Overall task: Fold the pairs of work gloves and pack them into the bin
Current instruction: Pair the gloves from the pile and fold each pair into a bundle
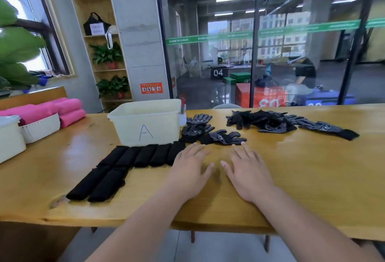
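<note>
Both hands lie flat on the glossy yellow wooden surface (302, 178). The left hand (190, 168) and right hand (248, 172) have their fingers straight and slightly spread, holding nothing. Just beyond the fingertips lie three loose gloves (196, 131), black knit with pale grip dots, partly overlapping. A tangled pile (268, 121) of more lies farther right, and its count is hard to tell. Smooth black folded pairs (143, 155) line up before the bin (129, 130), a cloudy white plastic tub marked "A". Its near wall hides its bottom. Pink rolled towels (68, 109) sit far left.
</note>
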`<state>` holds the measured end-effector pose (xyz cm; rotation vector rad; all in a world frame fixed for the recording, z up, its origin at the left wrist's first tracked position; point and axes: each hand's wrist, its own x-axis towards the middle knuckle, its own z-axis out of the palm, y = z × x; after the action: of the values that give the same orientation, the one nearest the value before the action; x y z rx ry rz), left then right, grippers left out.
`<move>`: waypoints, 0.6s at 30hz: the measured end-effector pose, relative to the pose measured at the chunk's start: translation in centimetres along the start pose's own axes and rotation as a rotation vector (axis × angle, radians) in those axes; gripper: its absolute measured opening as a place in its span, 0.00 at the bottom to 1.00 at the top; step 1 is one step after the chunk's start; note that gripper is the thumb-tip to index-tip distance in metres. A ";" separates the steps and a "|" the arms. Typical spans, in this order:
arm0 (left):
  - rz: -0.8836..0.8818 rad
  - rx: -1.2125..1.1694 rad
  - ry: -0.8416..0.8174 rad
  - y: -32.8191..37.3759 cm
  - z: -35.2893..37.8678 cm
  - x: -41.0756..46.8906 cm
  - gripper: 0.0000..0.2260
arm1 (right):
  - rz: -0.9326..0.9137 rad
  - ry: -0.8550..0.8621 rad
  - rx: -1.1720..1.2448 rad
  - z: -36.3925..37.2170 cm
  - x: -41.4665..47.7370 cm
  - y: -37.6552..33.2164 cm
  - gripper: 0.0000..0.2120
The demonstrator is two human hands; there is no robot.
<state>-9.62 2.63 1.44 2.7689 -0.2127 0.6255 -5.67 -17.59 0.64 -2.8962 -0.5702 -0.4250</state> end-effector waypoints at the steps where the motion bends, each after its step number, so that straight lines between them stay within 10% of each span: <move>1: 0.003 0.006 -0.019 0.5 0.3 0.6 0.24 | 0.012 -0.003 -0.006 0.0 0.2 0.7 0.35; 18: -0.159 0.073 -0.222 1.4 7.0 10.3 0.29 | -0.119 -0.011 -0.002 1.4 6.8 7.1 0.27</move>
<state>2.05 -1.66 0.28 2.8877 -0.0156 0.2924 3.53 -21.40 0.66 -2.8779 -0.7478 -0.4251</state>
